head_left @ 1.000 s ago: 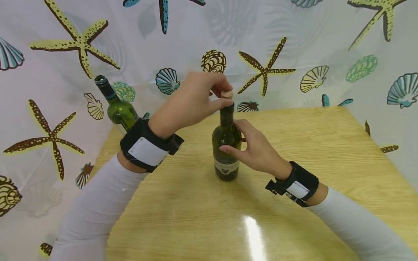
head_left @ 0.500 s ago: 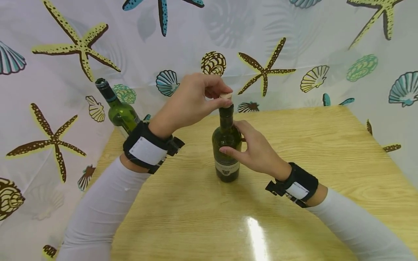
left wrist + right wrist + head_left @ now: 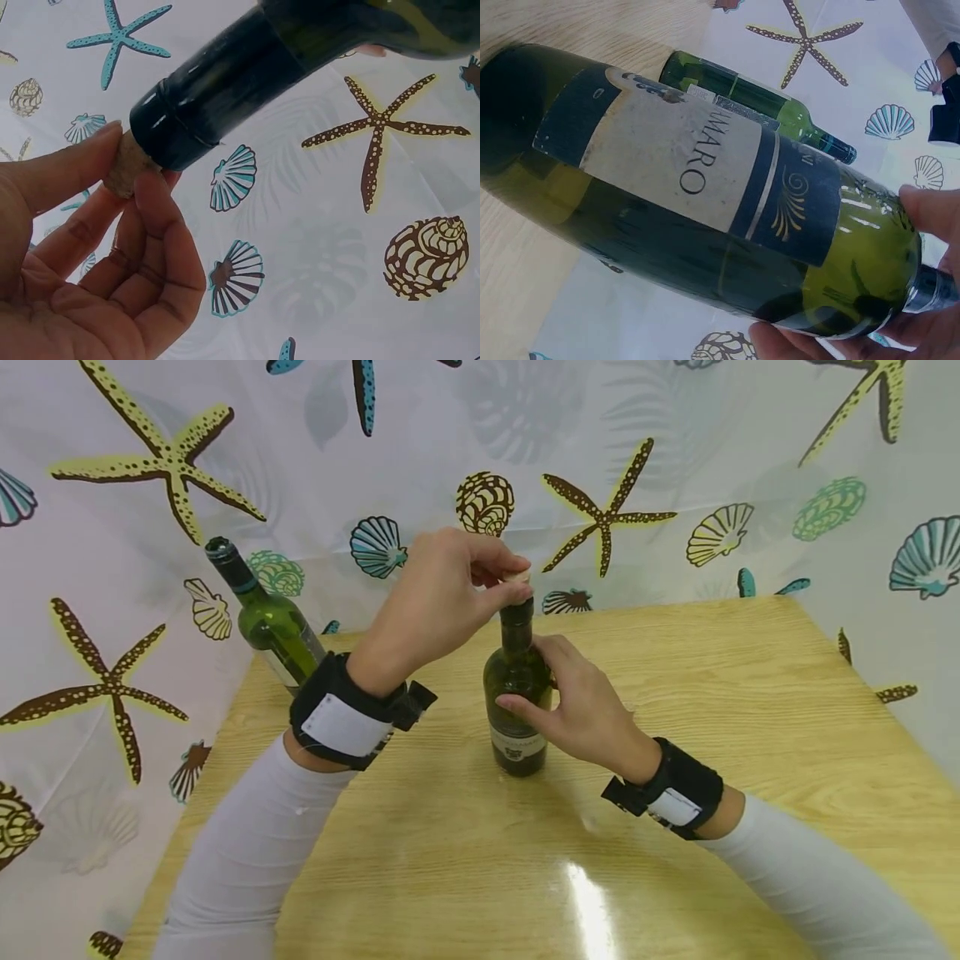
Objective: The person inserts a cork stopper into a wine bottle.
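The step in hand seemed to be the working of the cork (image 3: 129, 166) at the mouth of the dark bottle (image 3: 512, 679). The person's left hand (image 3: 442, 597) pinched this cork between thumb and forefinger, while the right hand (image 3: 588, 702) held the bottle's shoulder, with thumb and fingers curled around it. The bottle stood upright on the table (image 3: 690, 677), its long axis vertical, its neck upward; the cork appeared in line with it. How deep the cork sat could not be told. The next move probably called for steady holding below and force straight along the neck.
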`<state>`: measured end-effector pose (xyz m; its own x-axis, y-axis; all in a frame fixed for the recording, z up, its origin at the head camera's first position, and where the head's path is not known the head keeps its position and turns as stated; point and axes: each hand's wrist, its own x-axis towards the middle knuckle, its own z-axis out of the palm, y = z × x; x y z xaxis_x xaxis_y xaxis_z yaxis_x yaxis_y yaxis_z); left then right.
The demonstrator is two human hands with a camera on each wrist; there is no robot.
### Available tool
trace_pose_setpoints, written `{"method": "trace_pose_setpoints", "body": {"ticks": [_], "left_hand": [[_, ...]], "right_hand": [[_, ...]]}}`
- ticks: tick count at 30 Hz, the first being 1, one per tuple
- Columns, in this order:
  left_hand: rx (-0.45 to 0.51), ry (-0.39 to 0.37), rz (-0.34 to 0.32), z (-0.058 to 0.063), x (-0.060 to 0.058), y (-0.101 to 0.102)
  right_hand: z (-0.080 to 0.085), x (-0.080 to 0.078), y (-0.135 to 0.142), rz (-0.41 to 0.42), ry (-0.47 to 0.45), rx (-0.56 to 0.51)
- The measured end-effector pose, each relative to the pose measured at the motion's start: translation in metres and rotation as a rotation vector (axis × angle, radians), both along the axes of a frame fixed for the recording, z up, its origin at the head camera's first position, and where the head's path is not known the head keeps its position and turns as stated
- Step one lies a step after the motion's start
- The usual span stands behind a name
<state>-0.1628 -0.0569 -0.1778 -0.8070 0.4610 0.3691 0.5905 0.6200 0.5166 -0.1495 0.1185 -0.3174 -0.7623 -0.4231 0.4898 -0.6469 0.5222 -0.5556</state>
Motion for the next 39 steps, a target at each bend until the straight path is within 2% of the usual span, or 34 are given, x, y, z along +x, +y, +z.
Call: {"method": "trace_pose_setpoints", "body": {"ticks": [5,8,11,14,20,24,27,30,35,39], "left_hand": [[0.048,0.022,0.001,-0.008,-0.003,0.001],[0.084,0.078,-0.008,-0.022,-0.003,0.001],[0.137,0.098,-0.01,-0.041,0.0,-0.001],[0.198,0.023,0.013,-0.065,0.003,-0.006],[0.284,-0.168,0.04,-0.113,0.009,-0.009],[0.331,-0.213,0.043,-0.134,0.014,-0.006],[0.376,-0.207,0.058,-0.142,0.015,-0.003],[0.41,-0.198,0.072,-0.146,0.017,-0.001],[0.441,-0.181,0.077,-0.144,0.017,-0.001],[0.429,-0.164,0.081,-0.142,0.009,-0.002]], "right_hand": [[0.0,-0.002,0.001,0.0,0.018,0.013],[0.0,-0.003,0.005,0.025,-0.02,-0.002],[-0.001,-0.002,0.008,0.026,-0.071,-0.008],[-0.004,0.0,0.011,0.014,-0.099,-0.01],[-0.008,0.004,0.011,0.025,-0.088,-0.034],[-0.013,0.006,0.008,0.045,-0.09,-0.06],[-0.016,0.008,0.006,0.036,-0.083,-0.08],[-0.018,0.008,0.005,0.019,-0.062,-0.092],[-0.017,0.005,0.004,0.031,-0.015,-0.105],[-0.013,-0.002,0.001,0.034,-0.007,-0.1]]}}
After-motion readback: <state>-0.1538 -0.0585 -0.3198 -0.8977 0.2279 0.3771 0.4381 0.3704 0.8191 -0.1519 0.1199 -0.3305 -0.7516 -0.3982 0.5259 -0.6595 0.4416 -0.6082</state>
